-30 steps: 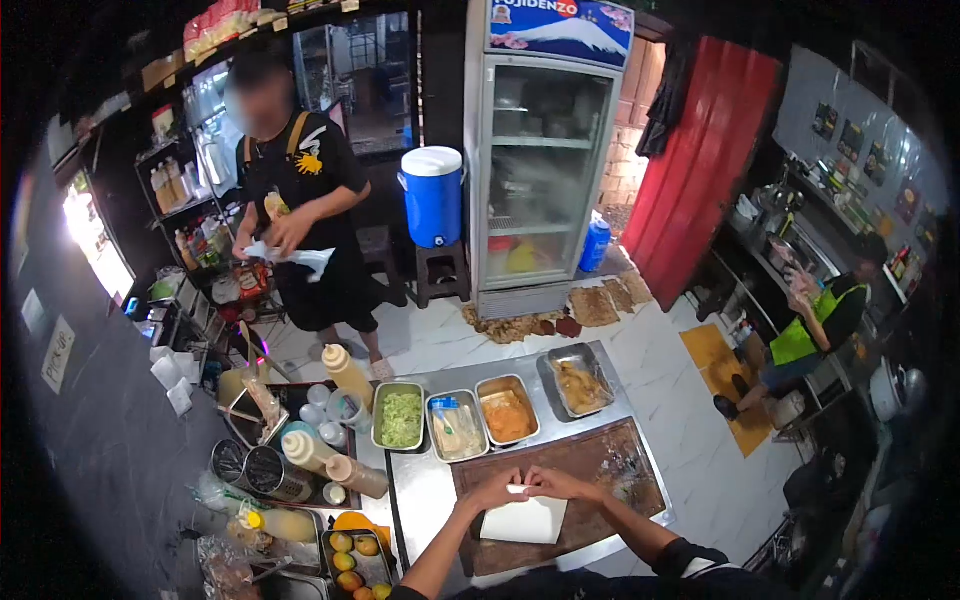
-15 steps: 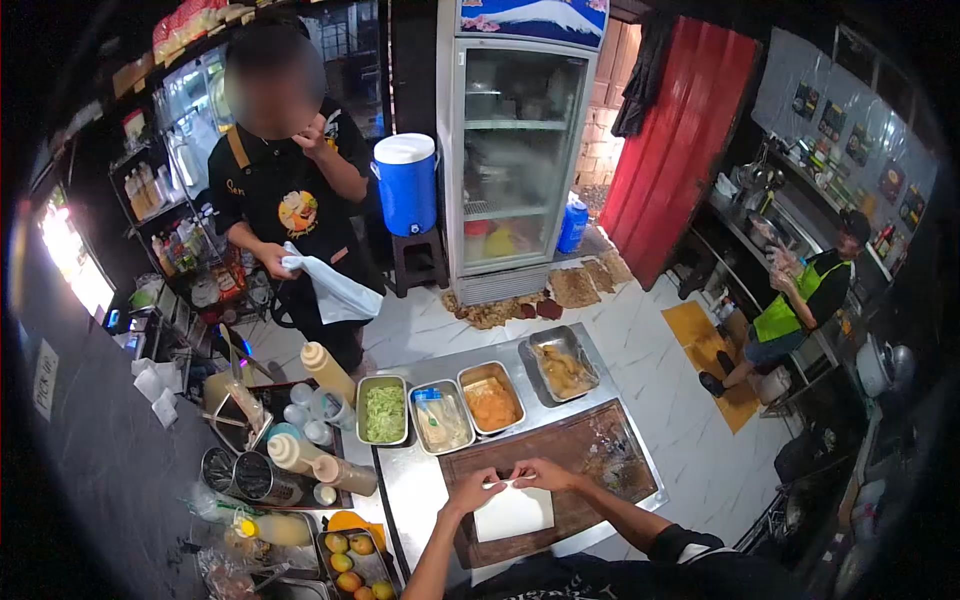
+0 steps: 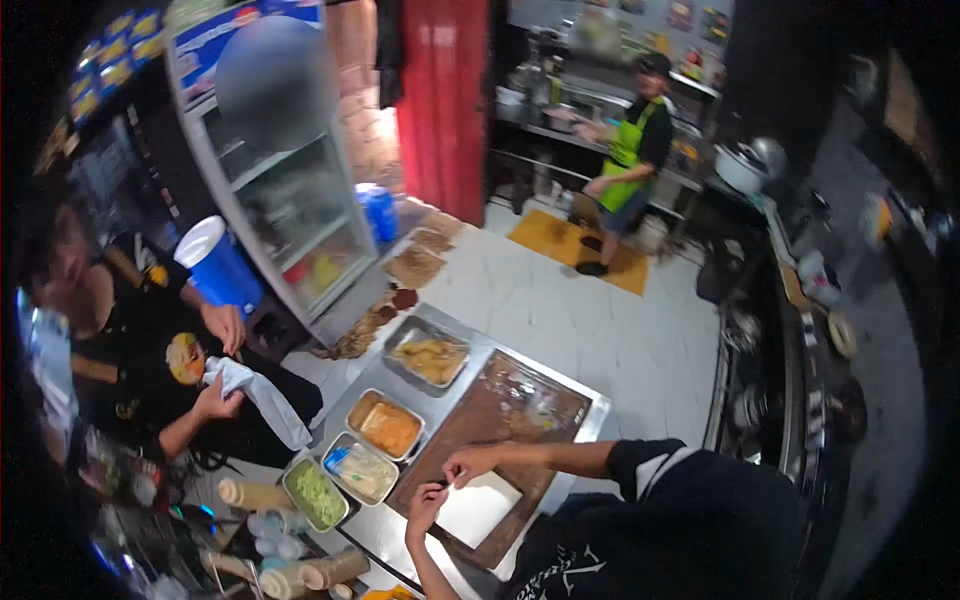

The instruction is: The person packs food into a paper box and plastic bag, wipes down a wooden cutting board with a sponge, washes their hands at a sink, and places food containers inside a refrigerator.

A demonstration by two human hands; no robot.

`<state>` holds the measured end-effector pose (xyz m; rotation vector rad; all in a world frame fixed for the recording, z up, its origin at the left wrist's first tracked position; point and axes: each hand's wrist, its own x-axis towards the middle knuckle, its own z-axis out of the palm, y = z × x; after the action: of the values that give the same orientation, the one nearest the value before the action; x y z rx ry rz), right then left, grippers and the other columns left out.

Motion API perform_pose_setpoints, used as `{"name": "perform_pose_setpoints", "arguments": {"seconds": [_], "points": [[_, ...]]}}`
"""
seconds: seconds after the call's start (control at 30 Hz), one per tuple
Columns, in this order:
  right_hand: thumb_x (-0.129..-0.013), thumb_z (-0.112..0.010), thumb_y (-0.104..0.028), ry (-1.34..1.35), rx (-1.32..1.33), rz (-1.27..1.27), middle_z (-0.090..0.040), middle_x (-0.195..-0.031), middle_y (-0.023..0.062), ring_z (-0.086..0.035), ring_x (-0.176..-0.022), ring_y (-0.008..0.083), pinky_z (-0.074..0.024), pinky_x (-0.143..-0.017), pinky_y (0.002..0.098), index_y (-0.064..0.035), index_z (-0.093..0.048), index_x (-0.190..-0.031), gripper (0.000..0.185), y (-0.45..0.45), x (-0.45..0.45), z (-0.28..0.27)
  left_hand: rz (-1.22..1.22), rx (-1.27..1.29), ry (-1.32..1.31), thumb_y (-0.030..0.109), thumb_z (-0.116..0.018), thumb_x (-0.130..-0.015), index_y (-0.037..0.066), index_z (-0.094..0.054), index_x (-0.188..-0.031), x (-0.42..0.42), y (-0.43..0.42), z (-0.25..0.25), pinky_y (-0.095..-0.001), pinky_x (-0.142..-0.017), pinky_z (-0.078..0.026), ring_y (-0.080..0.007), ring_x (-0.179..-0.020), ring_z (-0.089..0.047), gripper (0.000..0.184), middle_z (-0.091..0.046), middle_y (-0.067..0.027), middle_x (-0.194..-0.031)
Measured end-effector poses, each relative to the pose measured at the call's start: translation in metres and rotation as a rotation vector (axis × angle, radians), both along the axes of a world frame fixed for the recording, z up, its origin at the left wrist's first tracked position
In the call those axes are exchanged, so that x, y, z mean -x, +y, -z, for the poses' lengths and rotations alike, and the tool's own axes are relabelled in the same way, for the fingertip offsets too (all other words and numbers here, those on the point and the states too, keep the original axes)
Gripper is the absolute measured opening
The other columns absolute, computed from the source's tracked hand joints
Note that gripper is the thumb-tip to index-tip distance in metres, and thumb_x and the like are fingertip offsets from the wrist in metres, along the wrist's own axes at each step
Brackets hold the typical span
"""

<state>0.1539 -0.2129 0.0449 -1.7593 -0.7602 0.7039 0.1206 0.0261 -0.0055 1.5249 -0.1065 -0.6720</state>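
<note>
A white square sheet (image 3: 482,512) lies flat on the brown wooden cutting board (image 3: 470,425); whether it is a wrapper or paper I cannot tell. My left hand (image 3: 425,506) pinches its far edge near the left corner. Close beside it, my right hand (image 3: 473,463) pinches the same edge, fingertips turned down. Whatever lies under the fingertips is hidden. Along the board's far side stand metal trays: one of shredded green vegetable (image 3: 316,494), one with a plastic packet of pale food (image 3: 361,473), one of orange shreds (image 3: 391,429), and one of yellowish-brown pieces (image 3: 430,356).
Squeeze bottles (image 3: 252,495) crowd the table's left end. Across the table a co-worker holds a pale cloth (image 3: 262,400). A glass-door fridge (image 3: 290,215) and a blue drink cooler (image 3: 222,268) stand behind. Another person in a green apron (image 3: 626,155) stands at the far counter.
My view has swung right and tilted. Both hands stay at the sheet's edge. The co-worker's raised hand has come down near the cloth. The person in green now appears more upright.
</note>
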Motion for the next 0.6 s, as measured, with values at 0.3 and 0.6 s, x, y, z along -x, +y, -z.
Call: {"name": "perform_pose_setpoints", "arguments": {"seconds": [0.3, 0.6], "points": [[-0.074, -0.072, -0.016, -0.022, 0.010, 0.088, -0.065, -0.077, 0.0073, -0.061, -0.074, 0.0159, -0.0480, -0.066, 0.0324, -0.0019, -0.061, -0.081, 0.019, 0.001, 0.004, -0.005, 0.013, -0.057, 0.055, 0.007, -0.069, -0.080, 0.003, -0.052, -0.107, -0.005, -0.001, -0.029, -0.0180, -0.062, -0.041, -0.0052, -0.070, -0.051, 0.032, -0.058, -0.0004, -0.080], [-0.074, -0.072, -0.017, -0.027, -0.038, 0.102, -0.064, -0.078, 0.0062, -0.059, -0.074, 0.0155, -0.0476, -0.067, 0.0320, -0.0019, -0.061, -0.082, 0.020, 0.002, 0.003, 0.004, -0.186, 0.189, 0.056, 0.022, -0.056, -0.091, 0.003, -0.043, -0.120, 0.005, 0.007, -0.037, -0.0303, -0.084, -0.048, -0.0204, -0.093, -0.060, 0.037, -0.059, -0.0131, -0.104]]}}
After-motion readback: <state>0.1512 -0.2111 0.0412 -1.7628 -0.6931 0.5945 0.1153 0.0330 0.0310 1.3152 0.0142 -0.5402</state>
